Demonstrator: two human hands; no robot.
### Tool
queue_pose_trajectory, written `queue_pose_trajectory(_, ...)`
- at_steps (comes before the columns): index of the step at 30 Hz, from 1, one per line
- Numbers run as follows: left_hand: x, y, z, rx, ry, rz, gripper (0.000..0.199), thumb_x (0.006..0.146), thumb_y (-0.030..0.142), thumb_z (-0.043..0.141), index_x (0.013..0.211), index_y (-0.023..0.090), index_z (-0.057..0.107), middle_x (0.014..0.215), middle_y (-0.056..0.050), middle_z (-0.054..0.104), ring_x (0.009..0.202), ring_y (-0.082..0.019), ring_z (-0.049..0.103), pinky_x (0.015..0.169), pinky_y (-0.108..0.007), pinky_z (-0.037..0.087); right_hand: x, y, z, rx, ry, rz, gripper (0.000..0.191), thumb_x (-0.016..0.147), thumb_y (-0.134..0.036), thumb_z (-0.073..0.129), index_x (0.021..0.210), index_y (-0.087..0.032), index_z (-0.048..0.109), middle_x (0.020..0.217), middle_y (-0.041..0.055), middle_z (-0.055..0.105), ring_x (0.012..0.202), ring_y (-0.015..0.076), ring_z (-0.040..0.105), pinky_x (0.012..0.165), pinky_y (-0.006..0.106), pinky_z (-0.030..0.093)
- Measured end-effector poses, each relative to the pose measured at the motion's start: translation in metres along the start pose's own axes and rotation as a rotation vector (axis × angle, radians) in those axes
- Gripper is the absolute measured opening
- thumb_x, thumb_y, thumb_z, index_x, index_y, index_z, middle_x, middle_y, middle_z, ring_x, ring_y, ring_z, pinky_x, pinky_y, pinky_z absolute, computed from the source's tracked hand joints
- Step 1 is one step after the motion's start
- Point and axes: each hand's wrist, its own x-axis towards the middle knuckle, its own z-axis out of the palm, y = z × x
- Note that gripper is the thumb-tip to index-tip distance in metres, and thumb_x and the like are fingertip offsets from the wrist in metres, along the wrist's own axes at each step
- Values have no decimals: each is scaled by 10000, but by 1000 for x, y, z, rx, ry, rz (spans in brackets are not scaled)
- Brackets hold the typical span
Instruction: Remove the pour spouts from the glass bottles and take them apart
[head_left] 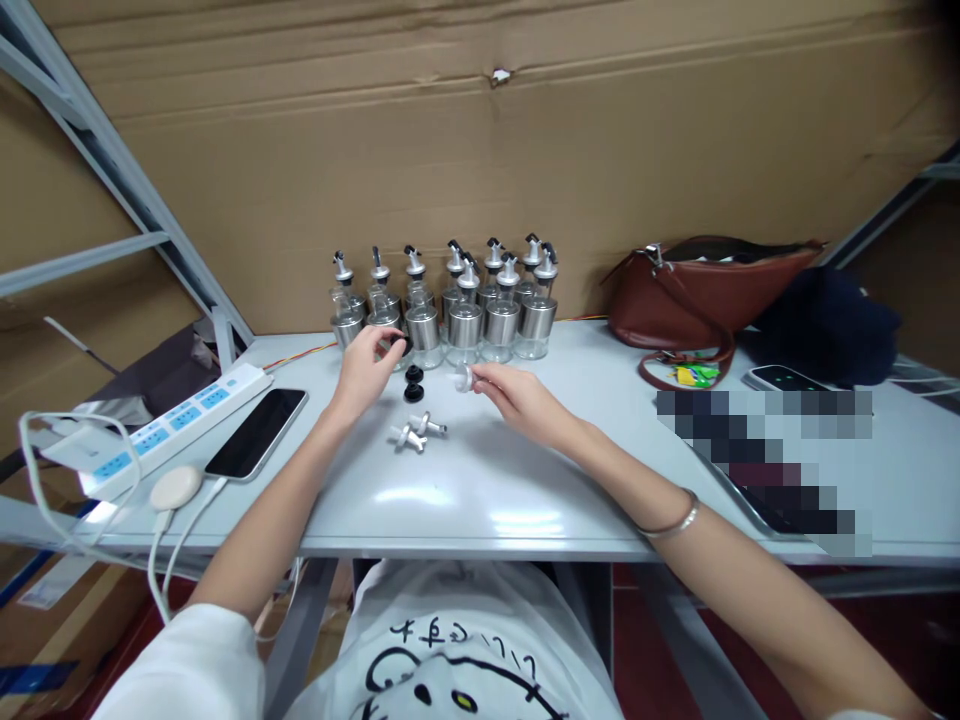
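Glass bottles with steel bands (465, 328) stand in rows at the back of the table, several topped with silver and black spouts. My left hand (369, 362) pinches a small black stopper (403, 344) in front of the left bottles. Between thumb and fingers, my right hand (517, 396) holds a silver spout piece (464, 378), pointing left. Two black stoppers (413, 384) lie close together between my hands. Nearer me, two silver spout pieces (409, 436) rest on their sides.
On the left of the table (480, 500) are a power strip (180, 425), a phone (257, 434) and a round white charger (176, 489) with cables. A brown bag (697, 290), dark cloth (829, 325) and a pixelated object (765, 460) occupy the right. Cardboard (375, 150) stands behind.
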Motion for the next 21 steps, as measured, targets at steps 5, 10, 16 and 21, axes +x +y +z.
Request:
queue_pose_trajectory(5,2,-31,-7,311,-151,29,84,687,154,642,754,200,665,828,-54,626,810,-230,579,826,-357,413,0,4,1,-129,-28,-23,204,938,-289,441,1060,-184,567,903,81,689,766,192,621,723,309,459)
queue_pose_trajectory(10,1,-59,3,446,-309,75,57,799,154,604,834,162,648,871,-47,647,861,-200,599,856,-388,446,1,4,1,-221,-69,-64,155,907,-286,520,908,-177,630,944,105,646,893,217,596,825,342,448)
queue_pose_trajectory(16,-7,-67,3,486,-344,145,238,864,116,442,996,177,630,1038,-91,637,976,-221,591,906,-391,454,0,14,16,-295,-125,101,118,875,-191,562,922,-143,658,794,66,646,683,157,594,680,274,448)
queue_pose_trajectory(21,-27,-60,5,509,-333,183,345,918,218,368,1221,178,528,1267,-121,516,1190,-262,454,1024,-441,364,9,8,33,-283,-212,184,112,838,-122,591,930,-138,653,729,55,693,646,155,616,628,245,430)
